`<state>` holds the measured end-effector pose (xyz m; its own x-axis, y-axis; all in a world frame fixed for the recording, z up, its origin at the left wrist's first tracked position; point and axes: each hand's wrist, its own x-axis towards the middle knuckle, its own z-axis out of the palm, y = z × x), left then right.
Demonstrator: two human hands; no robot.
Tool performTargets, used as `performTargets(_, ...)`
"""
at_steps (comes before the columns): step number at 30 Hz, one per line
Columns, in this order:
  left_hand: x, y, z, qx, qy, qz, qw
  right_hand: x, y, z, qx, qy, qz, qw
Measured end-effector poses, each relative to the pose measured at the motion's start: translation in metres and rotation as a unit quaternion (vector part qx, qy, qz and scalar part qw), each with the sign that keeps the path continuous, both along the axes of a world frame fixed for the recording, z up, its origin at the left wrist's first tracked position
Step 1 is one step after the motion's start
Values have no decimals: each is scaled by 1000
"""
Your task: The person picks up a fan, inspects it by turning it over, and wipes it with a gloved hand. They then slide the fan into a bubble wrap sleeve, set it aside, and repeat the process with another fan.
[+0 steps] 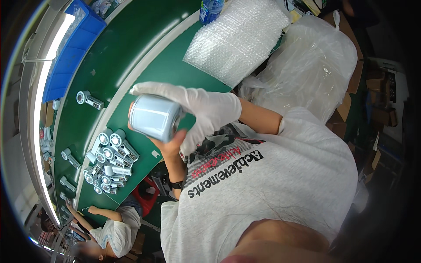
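Observation:
Between my hands, close to the camera, is a light-blue plastic fan housing (152, 117), glossy and rounded like a short cylinder. One darker end of it faces my right palm. My bare left hand (172, 145), with a dark band at the wrist, grips it from below and behind. My right hand (208, 109) wears a white glove and curls over it, fingers stretched across the top and thumb lower down. On the green worktop (164, 72) beyond my left forearm lies a heap of similar light-blue handheld fans (112, 160). The far side of the housing is hidden.
More handheld fans, such as one fan (90, 100), lie spaced along the green conveyor belt (127, 33). Bubble wrap (239, 39), a blue-labelled bottle (211, 11) and a large clear plastic bag (313, 61) are at the right. A co-worker (116, 228) sits at the lower left.

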<state>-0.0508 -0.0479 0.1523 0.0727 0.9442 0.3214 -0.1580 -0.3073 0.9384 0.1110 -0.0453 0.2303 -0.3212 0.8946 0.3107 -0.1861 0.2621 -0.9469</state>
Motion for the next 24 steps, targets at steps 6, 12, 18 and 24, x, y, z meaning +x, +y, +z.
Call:
performTargets(6,-8,-5,-5,-224,-247,-155,930,-1,16,-5,15,-10,56,998)
performTargets(12,25,-9,34,-364,-287,-6,886,-2,28,3,48,-33,0,998)
performTargets(18,22,12,32,-424,-274,-62,861,-5,36,-23,182,-69,-46,980)
performTargets(24,6,37,30,-342,-382,-223,829,10,12,-30,276,-95,41,956)
